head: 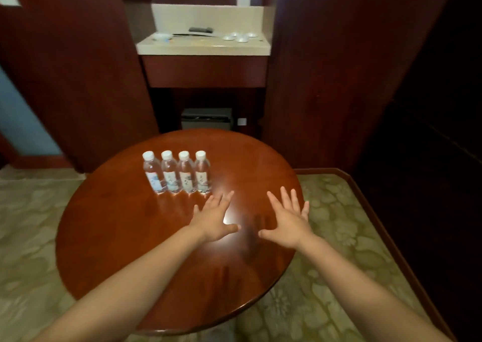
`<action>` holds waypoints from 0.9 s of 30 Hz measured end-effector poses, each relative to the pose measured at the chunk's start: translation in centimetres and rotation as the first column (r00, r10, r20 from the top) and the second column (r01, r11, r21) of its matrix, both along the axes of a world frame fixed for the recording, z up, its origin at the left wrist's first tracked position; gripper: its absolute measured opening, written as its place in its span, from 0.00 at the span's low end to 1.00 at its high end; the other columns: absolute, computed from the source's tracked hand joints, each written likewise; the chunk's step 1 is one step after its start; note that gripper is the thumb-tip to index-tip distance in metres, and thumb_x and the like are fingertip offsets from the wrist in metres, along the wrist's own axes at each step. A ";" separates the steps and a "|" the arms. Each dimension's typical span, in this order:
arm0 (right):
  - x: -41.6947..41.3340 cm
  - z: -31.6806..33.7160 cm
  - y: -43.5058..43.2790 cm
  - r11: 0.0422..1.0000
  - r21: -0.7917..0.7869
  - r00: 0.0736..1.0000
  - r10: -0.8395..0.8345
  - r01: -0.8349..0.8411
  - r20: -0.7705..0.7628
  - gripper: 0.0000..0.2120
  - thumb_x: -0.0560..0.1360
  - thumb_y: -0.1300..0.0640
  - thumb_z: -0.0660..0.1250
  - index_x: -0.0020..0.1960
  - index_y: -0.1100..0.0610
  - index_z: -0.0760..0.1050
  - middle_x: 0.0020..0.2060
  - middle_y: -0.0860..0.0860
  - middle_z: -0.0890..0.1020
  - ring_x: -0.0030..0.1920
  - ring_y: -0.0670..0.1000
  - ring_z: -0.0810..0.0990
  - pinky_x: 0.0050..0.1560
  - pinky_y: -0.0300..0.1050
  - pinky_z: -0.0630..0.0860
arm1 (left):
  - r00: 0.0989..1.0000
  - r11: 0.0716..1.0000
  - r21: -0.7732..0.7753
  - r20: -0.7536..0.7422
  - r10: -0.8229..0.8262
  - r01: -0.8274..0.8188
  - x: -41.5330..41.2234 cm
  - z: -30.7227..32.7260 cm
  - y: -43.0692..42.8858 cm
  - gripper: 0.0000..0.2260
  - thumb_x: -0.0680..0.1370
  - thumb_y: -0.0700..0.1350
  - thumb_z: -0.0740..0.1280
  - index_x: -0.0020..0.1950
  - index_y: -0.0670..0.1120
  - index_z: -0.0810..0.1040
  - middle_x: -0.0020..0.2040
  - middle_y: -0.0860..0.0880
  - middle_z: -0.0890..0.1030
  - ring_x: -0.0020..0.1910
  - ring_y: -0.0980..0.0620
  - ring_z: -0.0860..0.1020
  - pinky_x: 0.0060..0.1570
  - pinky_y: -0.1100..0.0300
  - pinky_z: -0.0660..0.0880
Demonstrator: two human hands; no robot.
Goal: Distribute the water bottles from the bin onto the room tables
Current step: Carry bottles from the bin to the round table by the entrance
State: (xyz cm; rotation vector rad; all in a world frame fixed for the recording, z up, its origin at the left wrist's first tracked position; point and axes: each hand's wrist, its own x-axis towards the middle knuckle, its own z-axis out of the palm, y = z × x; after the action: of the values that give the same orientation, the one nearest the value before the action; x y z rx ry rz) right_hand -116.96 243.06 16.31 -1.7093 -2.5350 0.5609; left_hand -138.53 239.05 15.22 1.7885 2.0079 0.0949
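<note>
The left forearm (146, 271) and the right forearm (347, 271) are bare along their full visible length, from the lower frame edge to the wrist. The left hand (212, 220) and the right hand (288, 223) are likewise bare. Each hand shows four fingers (285, 198) and one thumb (229, 228). The fingers are slim and taper toward the tips. Nail detail cannot be resolved.
</note>
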 end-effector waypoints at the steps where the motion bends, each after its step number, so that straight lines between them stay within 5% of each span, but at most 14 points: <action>1: 0.8 0.1 -0.5 0.999 0.009 0.999 -0.040 0.040 0.004 0.52 0.70 0.38 0.71 0.81 0.44 0.41 0.80 0.53 0.35 0.77 0.56 0.28 0.73 0.64 0.30 | 0.999 0.999 0.004 -0.008 -0.046 0.047 0.4 0.1 0.3 0.42 0.75 0.65 0.64 0.79 0.60 0.40 0.81 0.50 0.42 0.80 0.47 0.42 0.73 0.35 0.43; 7: 4.0 0.9 -4.7 0.950 0.026 0.950 -0.311 0.311 -0.013 0.54 0.68 0.37 0.71 0.81 0.44 0.40 0.79 0.53 0.34 0.77 0.57 0.27 0.73 0.66 0.29 | 0.937 0.939 0.034 -0.088 -0.337 0.341 3.3 1.4 2.0 0.43 0.75 0.66 0.65 0.79 0.60 0.40 0.81 0.49 0.41 0.80 0.47 0.41 0.73 0.35 0.44; 13: 5.2 0.3 -13.6 0.803 -0.011 0.803 -0.596 0.596 -0.001 0.54 0.67 0.36 0.71 0.81 0.43 0.39 0.79 0.53 0.33 0.76 0.58 0.26 0.73 0.67 0.28 | 0.787 0.787 0.051 -0.118 -0.606 0.615 6.1 1.9 -0.3 0.43 0.75 0.67 0.63 0.79 0.60 0.39 0.80 0.49 0.38 0.79 0.46 0.37 0.72 0.34 0.40; 20: 7.1 -0.6 -30.0 0.468 -0.051 0.471 -0.876 0.882 0.106 0.53 0.68 0.35 0.70 0.81 0.43 0.39 0.79 0.54 0.35 0.77 0.60 0.28 0.73 0.68 0.30 | 0.458 0.461 -0.014 -0.096 -0.884 0.887 13.6 0.8 -8.9 0.43 0.74 0.70 0.61 0.79 0.60 0.38 0.80 0.48 0.36 0.78 0.45 0.36 0.74 0.34 0.41; 27: 8.4 0.2 -45.9 0.156 -0.029 0.159 -0.977 0.987 0.141 0.53 0.68 0.36 0.69 0.81 0.43 0.39 0.80 0.54 0.35 0.77 0.61 0.28 0.73 0.69 0.31 | 0.158 0.157 0.020 -0.091 -0.983 0.987 21.5 1.2 -21.4 0.44 0.73 0.70 0.61 0.78 0.61 0.37 0.80 0.50 0.36 0.79 0.46 0.36 0.74 0.34 0.40</action>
State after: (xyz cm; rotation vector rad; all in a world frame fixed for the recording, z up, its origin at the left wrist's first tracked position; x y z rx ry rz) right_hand -108.55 197.15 16.50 -2.8838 -0.7665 0.4479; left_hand -117.07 217.62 16.37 2.7994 0.3967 -0.3158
